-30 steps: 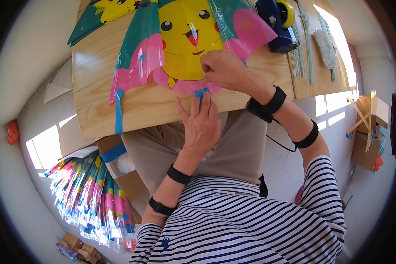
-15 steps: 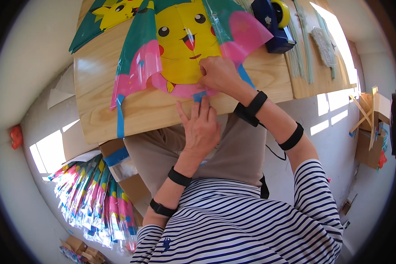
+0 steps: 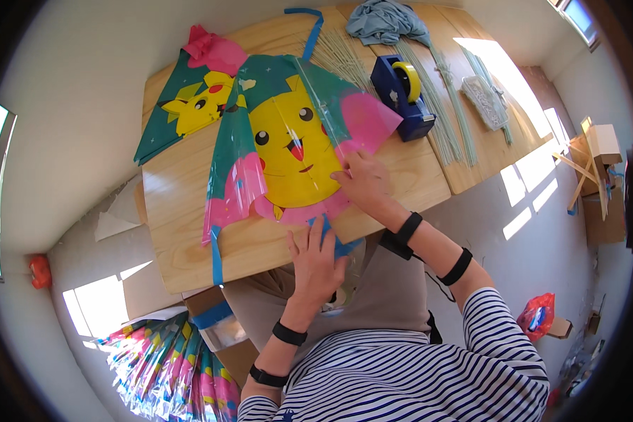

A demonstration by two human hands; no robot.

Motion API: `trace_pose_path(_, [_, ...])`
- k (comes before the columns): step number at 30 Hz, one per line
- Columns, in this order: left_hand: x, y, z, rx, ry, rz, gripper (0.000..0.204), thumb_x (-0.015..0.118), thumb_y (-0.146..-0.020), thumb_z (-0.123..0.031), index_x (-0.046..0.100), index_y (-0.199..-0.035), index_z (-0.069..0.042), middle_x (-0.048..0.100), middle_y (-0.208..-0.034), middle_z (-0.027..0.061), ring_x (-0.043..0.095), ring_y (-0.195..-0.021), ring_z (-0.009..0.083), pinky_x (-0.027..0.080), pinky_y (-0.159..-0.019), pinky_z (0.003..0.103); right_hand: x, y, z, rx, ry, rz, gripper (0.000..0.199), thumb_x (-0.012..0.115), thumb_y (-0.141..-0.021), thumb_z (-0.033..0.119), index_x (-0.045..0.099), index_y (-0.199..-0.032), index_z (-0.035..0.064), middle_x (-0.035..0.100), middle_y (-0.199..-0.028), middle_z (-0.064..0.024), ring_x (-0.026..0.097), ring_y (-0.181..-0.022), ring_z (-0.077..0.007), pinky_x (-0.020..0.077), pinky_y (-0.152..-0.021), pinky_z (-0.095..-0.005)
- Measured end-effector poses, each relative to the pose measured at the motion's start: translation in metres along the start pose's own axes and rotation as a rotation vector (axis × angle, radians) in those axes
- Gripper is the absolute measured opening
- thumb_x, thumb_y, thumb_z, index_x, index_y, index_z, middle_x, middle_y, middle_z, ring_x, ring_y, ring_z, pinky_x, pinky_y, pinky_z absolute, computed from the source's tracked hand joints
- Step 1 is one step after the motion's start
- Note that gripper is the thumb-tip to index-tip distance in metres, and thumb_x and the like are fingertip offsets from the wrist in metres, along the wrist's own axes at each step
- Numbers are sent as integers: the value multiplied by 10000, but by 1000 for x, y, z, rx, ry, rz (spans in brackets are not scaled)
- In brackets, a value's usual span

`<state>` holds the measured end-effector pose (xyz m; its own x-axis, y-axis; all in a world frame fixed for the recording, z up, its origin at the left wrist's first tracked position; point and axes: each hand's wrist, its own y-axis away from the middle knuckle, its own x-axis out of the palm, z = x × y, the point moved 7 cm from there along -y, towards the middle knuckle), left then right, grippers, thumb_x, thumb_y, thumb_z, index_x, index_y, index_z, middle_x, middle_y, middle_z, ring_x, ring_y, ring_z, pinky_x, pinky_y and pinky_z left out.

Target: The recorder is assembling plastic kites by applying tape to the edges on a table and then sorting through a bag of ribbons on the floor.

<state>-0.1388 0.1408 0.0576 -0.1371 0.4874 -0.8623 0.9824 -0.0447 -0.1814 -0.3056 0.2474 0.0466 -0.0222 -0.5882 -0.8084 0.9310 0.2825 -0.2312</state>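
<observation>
A thin plastic kite [image 3: 288,162] with a yellow cartoon face, green top and pink lower parts lies spread on the wooden table. My left hand [image 3: 315,264] is at the table's front edge, fingers stretched out. Its fingertips press on a blue strip [image 3: 346,247] at the kite's lower middle. My right hand [image 3: 367,181] is closed over the kite's lower right side, thumb and fingers together. What it pinches, if anything, is hidden under the fingers. Another blue strip [image 3: 216,260] hangs from the kite's lower left corner over the edge.
A blue tape dispenser [image 3: 404,98] with yellow tape stands right of the kite. Beyond it lie thin pale rods [image 3: 436,112], a clear box [image 3: 484,104] and a grey-blue cloth [image 3: 388,24]. Another folded kite [image 3: 190,112] lies at left. Several bagged kites [image 3: 169,366] are piled lower left.
My right hand has moved from the kite's bottom edge up along its right side. My left hand stays at the blue strip. The view has shifted, showing more of the table's far side.
</observation>
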Motion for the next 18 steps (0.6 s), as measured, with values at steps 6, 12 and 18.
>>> trace_pose_path(6, [-77,-14,59,-59,37,-319,520,812,-728,-203,608,-1168,-14,548,-1292,196,540,-1160,382,429,-993,491,-39,2,-101,460,81,-259,430,809,-768,298,627,-1015,-3,667,-934,-157,664,-815,-291,542,-744,-388])
trace_pose_path(12, [-103,-75,108,-308,-35,-321,500,797,-772,-264,606,-1156,-7,570,-1211,198,586,-1066,400,490,-867,489,-7,-26,-113,688,-824,-248,286,736,-841,145,639,-1030,-47,658,-807,-89,584,-561,-150,489,-508,-302])
trace_pose_path(18, [-72,-94,155,-330,-131,-260,239,668,-819,-141,623,-1029,-36,634,-917,198,625,-844,403,503,-733,475,13,-41,-84,514,-1010,-287,113,660,-874,30,660,-975,-22,638,-751,-38,574,-547,-119,475,-510,-282])
